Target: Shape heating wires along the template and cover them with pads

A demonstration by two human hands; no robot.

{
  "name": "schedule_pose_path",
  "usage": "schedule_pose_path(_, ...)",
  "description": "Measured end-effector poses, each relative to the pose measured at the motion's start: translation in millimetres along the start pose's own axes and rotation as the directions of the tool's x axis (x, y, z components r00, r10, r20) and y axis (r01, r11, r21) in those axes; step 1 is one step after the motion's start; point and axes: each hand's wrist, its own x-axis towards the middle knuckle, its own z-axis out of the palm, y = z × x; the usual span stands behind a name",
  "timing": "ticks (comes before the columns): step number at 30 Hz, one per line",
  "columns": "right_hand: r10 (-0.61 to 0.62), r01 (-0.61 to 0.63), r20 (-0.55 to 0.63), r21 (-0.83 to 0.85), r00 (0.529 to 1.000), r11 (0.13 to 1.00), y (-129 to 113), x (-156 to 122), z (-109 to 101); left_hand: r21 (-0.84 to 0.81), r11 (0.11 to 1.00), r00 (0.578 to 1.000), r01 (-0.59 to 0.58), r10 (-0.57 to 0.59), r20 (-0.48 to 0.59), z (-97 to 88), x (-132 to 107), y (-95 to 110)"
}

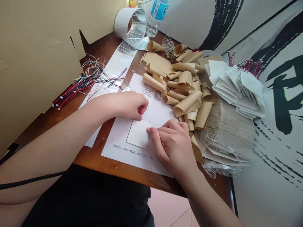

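Observation:
A flat white rectangular piece (138,134) lies on a printed white sheet (113,145) marked DRS-206DC-E001-01. My left hand (130,105) is closed over its far edge, fingers curled and tips pressed down there; whatever they pinch is hidden. From the near right, my right hand (171,142) holds the piece's right edge, with thumb and forefinger together and the other fingers folded. Beyond my left hand, a few lines of small printed text (148,90) show on the sheet.
Curled brown paper pieces (187,78) heap up on the right, beside a stack of thin white pieces (224,132) and wired white pads (239,85). Red and black wires (78,85) lie left. A label roll (131,26) and water bottle (157,17) stand at the back.

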Motion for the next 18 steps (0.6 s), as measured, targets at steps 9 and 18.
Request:
schedule_pose_path(9,-0.187,0.185,0.022,0.081,0.982,0.979,-2.3,-2.9,-0.3,0.047,0.999,0.993,0.025,-0.019,-0.116,5.0,1.6,3.9)
schedule_pose_path(18,-0.298,0.282,0.058,0.199,0.953,0.938,-5.1,-2.7,0.5,0.096,0.995,0.998,0.018,-0.011,-0.069,1.5,-0.4,7.2)
